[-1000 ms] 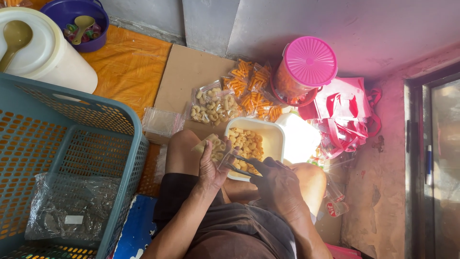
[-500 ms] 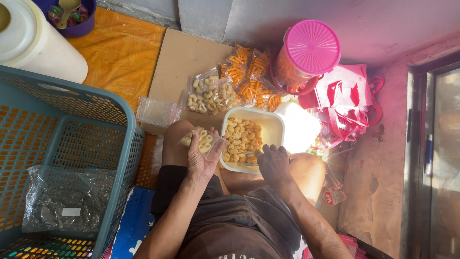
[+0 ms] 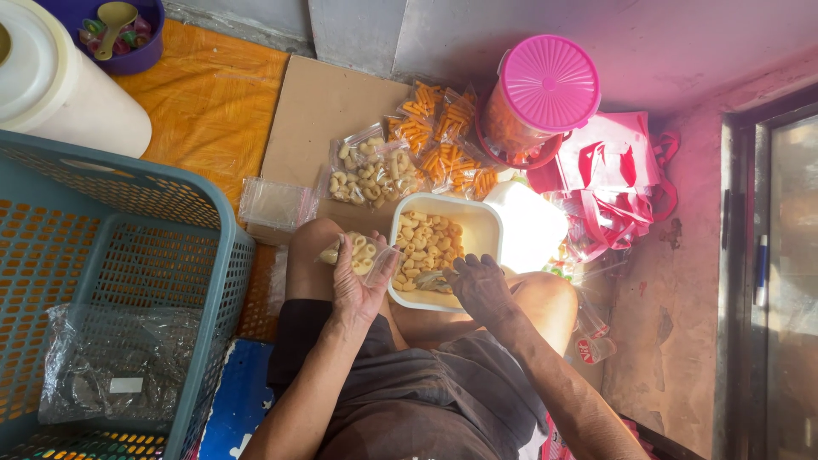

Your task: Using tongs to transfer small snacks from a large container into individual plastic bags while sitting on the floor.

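**On the lap: filling a small bag with crackers**

Over the knee, left hand (image 3: 358, 285) pinching a small clear bag (image 3: 362, 254) of pale crackers. Right hand (image 3: 479, 285) curled inside the white tub (image 3: 487, 234); cannot tell what it grips. Risk: bag tipping, crackers spilling onto the lap. Beyond the tub, sealed bags (image 3: 375, 170) of pale and orange snacks on cardboard (image 3: 315, 111); behind, a pink-lidded round jar (image 3: 545, 85).

Left hand (image 3: 356, 281) cupped, right hand (image 3: 481, 288) curled

1. Small clear glossy plastic bag (image 3: 365, 254): thin, crinkled film.
2. Cream square plastic tub (image 3: 481, 230): smooth, slightly shiny.
3. Grey-blue perforated plastic basket (image 3: 170, 221): matt.
4. Brown flat cardboard sheet (image 3: 328, 111): dull, papery.
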